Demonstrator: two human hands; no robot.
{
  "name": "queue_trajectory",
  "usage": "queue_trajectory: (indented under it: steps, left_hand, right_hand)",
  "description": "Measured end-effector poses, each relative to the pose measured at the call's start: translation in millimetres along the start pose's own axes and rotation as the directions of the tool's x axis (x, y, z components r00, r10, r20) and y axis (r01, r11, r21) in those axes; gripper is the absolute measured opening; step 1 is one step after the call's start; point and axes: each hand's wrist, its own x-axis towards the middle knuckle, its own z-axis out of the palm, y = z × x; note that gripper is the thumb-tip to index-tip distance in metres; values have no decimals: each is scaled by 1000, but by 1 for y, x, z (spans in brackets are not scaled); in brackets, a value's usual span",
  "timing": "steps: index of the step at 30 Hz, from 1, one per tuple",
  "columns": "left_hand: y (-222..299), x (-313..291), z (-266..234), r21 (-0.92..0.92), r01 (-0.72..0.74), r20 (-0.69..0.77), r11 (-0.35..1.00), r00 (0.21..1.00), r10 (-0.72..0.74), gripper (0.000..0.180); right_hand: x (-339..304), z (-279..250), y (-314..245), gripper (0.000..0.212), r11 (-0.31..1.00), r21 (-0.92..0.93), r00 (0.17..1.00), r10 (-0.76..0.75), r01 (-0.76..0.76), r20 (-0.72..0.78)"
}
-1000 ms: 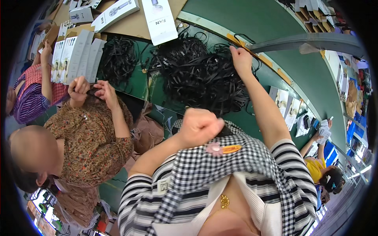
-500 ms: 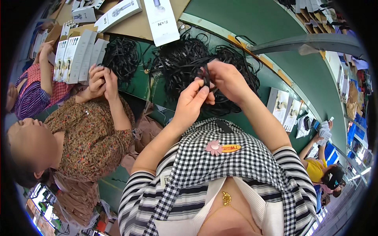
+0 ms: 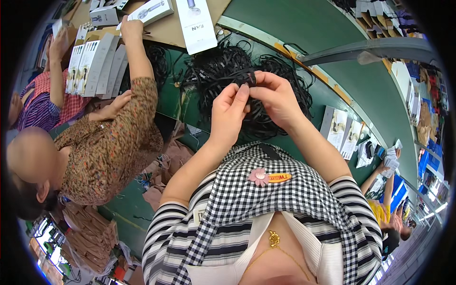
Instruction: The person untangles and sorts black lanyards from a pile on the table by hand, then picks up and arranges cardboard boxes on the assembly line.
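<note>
Fingertips pinched together, my left hand (image 3: pixel 227 114) and my right hand (image 3: pixel 278 99) meet over a large tangled heap of black straps (image 3: pixel 213 71). A thin black strap (image 3: pixel 249 79) is gripped between them, bent into a small loop near my right fingertips. Its far ends cannot be told apart from the heap just behind and below. The heap lies on a green table (image 3: pixel 190 107) in front of my checked apron.
To the left, a co-worker (image 3: pixel 111 142) reaches toward white boxes (image 3: pixel 151 12). A row of upright boxes (image 3: pixel 90 66) and a smaller black strap pile (image 3: pixel 160 61) lie near them. More boxes (image 3: pixel 335 126) stand right; a grey bar (image 3: pixel 370 50) crosses the upper right.
My hands have drawn closer together at the fingertips, with the strap's loop now smaller. The co-worker at left has parted their hands and stretched one arm to the boxes at the back.
</note>
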Motion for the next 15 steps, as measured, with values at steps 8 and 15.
queue_trajectory:
  steps: [8,15]
  left_hand:
    - [-17,-16,6,96,-168,-80,981,981,176,19]
    - [-13,-26,4,-200,5,-67,980,998,-19,18]
  right_hand:
    - [-11,0,16,15,967,255,996,34,-11,-88]
    - [-33,-5,17,27,879,458,992,116,-129,57]
